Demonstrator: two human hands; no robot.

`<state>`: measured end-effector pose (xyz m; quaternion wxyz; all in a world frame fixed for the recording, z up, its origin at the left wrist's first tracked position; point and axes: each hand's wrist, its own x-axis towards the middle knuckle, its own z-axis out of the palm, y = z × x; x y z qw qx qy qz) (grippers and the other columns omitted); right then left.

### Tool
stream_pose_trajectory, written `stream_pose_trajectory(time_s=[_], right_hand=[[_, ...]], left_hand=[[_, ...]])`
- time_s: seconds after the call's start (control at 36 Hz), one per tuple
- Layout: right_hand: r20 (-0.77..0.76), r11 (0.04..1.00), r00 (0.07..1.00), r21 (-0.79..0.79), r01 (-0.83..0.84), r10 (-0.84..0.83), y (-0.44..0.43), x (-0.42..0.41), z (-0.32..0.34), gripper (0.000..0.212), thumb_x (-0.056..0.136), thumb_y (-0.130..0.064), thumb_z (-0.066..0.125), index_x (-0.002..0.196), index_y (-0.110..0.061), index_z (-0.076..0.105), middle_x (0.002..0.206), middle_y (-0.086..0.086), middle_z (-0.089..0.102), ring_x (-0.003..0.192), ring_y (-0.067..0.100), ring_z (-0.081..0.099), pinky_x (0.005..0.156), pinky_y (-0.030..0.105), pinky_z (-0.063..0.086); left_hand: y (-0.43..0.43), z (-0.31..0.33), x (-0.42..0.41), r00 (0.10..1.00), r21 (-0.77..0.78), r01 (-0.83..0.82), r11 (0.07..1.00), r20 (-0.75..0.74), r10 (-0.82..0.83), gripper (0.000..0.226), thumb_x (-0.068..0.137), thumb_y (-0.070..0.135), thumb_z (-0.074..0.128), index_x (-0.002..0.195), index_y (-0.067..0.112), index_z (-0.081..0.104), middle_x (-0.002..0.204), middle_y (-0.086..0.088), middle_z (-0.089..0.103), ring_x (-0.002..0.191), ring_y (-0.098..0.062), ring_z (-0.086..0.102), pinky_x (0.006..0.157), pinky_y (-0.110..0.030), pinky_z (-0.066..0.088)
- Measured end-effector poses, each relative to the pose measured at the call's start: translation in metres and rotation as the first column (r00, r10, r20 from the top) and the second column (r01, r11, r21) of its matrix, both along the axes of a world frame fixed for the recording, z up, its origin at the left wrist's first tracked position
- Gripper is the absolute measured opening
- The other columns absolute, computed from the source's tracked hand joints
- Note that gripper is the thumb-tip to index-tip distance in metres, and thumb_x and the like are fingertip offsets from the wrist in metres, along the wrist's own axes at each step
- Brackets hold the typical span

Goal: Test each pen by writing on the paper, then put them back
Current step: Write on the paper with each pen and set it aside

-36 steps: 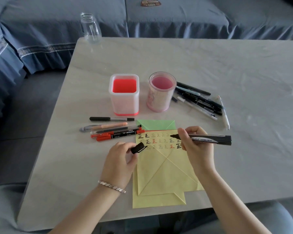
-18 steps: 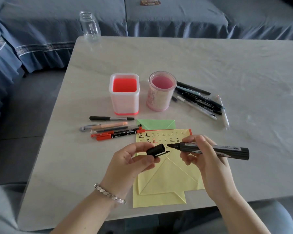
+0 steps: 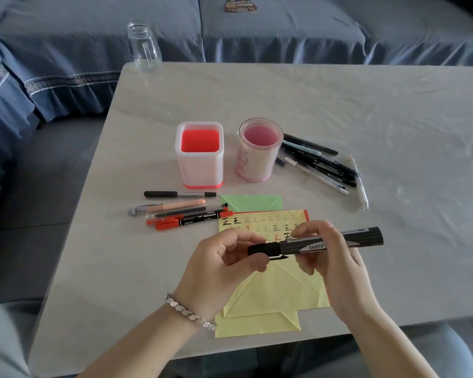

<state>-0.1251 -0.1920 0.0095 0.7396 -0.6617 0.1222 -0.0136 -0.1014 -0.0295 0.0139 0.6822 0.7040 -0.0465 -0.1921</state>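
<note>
Two hands hold a black marker level just above the yellow paper by the near edge of the desk.

The left hand has its fingers curled, pinching the cap that sits on the marker's left end. The right hand has its fingers pinching the barrel around its middle. The paper carries rows of black and red test characters along its far side, where it overlaps a green sheet. Toward the desk's middle stand a square red pen holder and a round pink pen holder. One cluster of pens lies left of the paper, and another pile of pens lies right of the pink holder. A glass bottle stands at the far left corner.
</note>
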Motion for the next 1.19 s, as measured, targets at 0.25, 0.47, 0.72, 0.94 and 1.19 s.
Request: stream_pose_trajectory(time_s=[0.25, 0.47, 0.72, 0.94, 1.19], right_hand=[[-0.116, 0.971, 0.967, 0.057, 0.233, -0.226, 0.013, 0.006, -0.007, 0.058, 0.089, -0.004, 0.036, 0.035, -0.024, 0.046, 0.039, -0.005, 0.043, 0.035, 0.009, 0.032, 0.039, 0.018, 0.026], [-0.152, 0.914, 0.936, 0.214, 0.344, -0.317, 0.019, 0.015, -0.001, 0.048, 0.087, -0.006, 0.037, 0.04, -0.018, 0.043, 0.041, -0.003, 0.037, 0.04, 0.011, 0.031, 0.041, 0.018, 0.029], [-0.053, 0.993, 0.993, -0.063, 0.102, -0.106, 0.016, 0.013, -0.01, 0.025, 0.081, -0.015, 0.047, 0.058, -0.006, 0.044, 0.041, 0.001, 0.048, 0.037, 0.01, 0.04, 0.039, 0.015, 0.031], [-0.189, 0.997, 0.982, -0.076, -0.012, -0.003, 0.031, 0.024, -0.029, 0.032, 0.093, -0.01, 0.046, 0.062, -0.007, 0.051, 0.041, -0.002, 0.05, 0.039, 0.008, 0.04, 0.043, 0.015, 0.033], [-0.173, 0.731, 0.979, -0.653, -0.196, 0.108, -0.012, 0.071, -0.06, 0.029, 0.075, -0.016, 0.074, 0.102, -0.016, 0.064, 0.084, -0.004, 0.06, 0.07, 0.009, 0.053, 0.067, 0.019, 0.043]], left_hand=[[-0.012, -0.004, -0.006, 0.983, 0.147, 0.024, 0.989, 0.178, -0.05, 0.018, 0.079, 0.011, 0.068, 0.082, 0.028, 0.067, 0.052, 0.019, 0.061, 0.045, 0.003, 0.053, 0.05, -0.004, 0.036], [-0.019, -0.021, -0.002, 0.75, 0.281, -0.202, 0.938, 0.66, -0.036, 0.019, 0.081, 0.032, 0.057, 0.097, 0.024, 0.065, 0.085, 0.014, 0.065, 0.078, 0.0, 0.058, 0.07, -0.004, 0.044], [-0.001, -0.016, 0.012, 0.964, -0.12, 0.065, 0.991, -0.249, -0.093, 0.011, 0.08, -0.003, 0.06, 0.079, 0.003, 0.069, 0.056, -0.006, 0.062, 0.043, -0.01, 0.05, 0.044, -0.018, 0.042], [0.016, -0.03, 0.022, 0.961, 0.447, 0.085, 0.89, 0.2, -0.192, 0.015, 0.076, 0.024, 0.073, 0.091, 0.026, 0.069, 0.079, 0.014, 0.069, 0.072, 0.0, 0.063, 0.068, -0.015, 0.049], [0.042, -0.056, 0.044, 0.751, 0.675, -0.334, 0.658, 0.613, -0.248, 0.018, 0.077, 0.023, 0.06, 0.089, 0.013, 0.069, 0.084, 0.002, 0.067, 0.074, -0.019, 0.065, 0.063, -0.026, 0.05]])
